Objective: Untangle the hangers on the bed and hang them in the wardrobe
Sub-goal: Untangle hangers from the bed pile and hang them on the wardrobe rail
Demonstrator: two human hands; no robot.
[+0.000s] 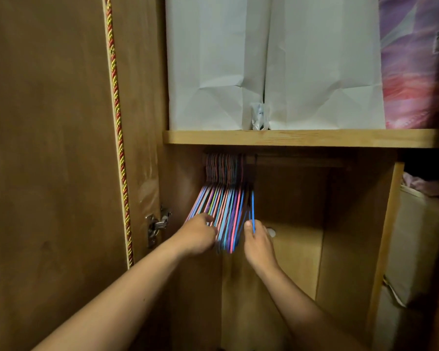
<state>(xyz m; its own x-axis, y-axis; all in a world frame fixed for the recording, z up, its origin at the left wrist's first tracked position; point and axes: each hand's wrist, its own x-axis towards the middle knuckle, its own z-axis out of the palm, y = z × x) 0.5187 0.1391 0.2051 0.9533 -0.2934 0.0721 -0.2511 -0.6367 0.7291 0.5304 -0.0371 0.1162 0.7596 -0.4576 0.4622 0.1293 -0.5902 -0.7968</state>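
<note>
pink, blue, purple hangers [223,211]; white paper bags [271,62]; red-gold cord [117,133].

A single wide-angle camera worn on the person's head looks forward and slightly down into an open wardrobe [276,249], standing close enough that both forearms reach in from the near bottom edge. The view faces the wardrobe's back wall squarely, with the open door [48,148] filling the left side, the shelf [302,138] crossing the middle, and the rail [289,162] just beneath it on the far side. No second view exists, so no part of the scene is shared.
</note>
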